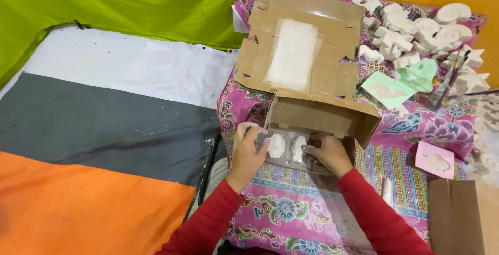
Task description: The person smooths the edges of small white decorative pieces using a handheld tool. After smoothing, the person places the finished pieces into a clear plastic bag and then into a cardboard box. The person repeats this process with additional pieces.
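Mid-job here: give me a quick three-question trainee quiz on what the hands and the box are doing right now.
1. True or false: both hands are at the open side of the brown box.
2. What lies between the left hand and the right hand?
A. white plaster shapes in a clear tray
B. a paintbrush
C. a green mould
3. What kind of surface does the box rest on?

Key
1. True.
2. A: the plaster shapes sit in a clear tray at the box mouth.
3. A pink floral cloth.
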